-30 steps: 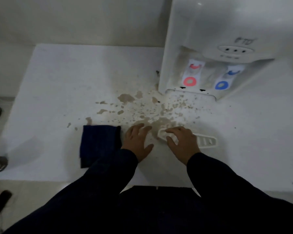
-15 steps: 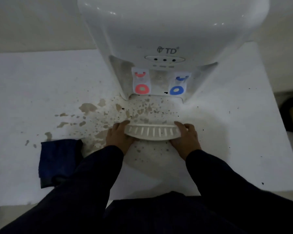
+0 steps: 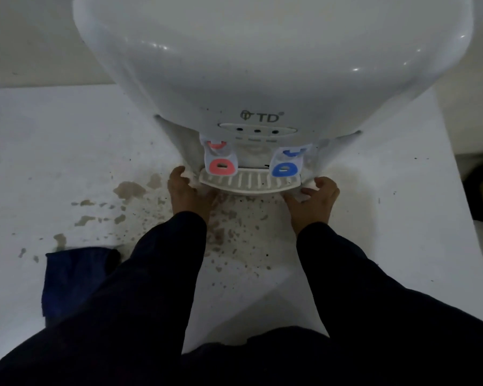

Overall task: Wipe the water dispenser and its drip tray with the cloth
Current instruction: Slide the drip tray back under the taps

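Both hands grip the white slotted drip tray (image 3: 250,183), the left hand (image 3: 186,195) at its left end and the right hand (image 3: 314,201) at its right. The tray sits at the foot of the water dispenser (image 3: 262,65), just under the 2 taps, red (image 3: 220,166) and blue (image 3: 285,169). The dark blue cloth (image 3: 73,277) lies on the counter (image 3: 53,162) to the left, beside brown splashes (image 3: 129,189).

The water dispenser (image 3: 262,65) stands on the tabletop (image 3: 53,162) at 12 o'clock. The drip tray (image 3: 250,183) sits against its base, below the left tap (image 3: 220,160) and right tap (image 3: 286,162). The left hand (image 3: 187,193) holds the tray's 9 o'clock end, the right hand (image 3: 313,203) its 3 o'clock end. The cloth (image 3: 73,277) lies at 8 o'clock, well apart, with spill stains (image 3: 129,189) between.
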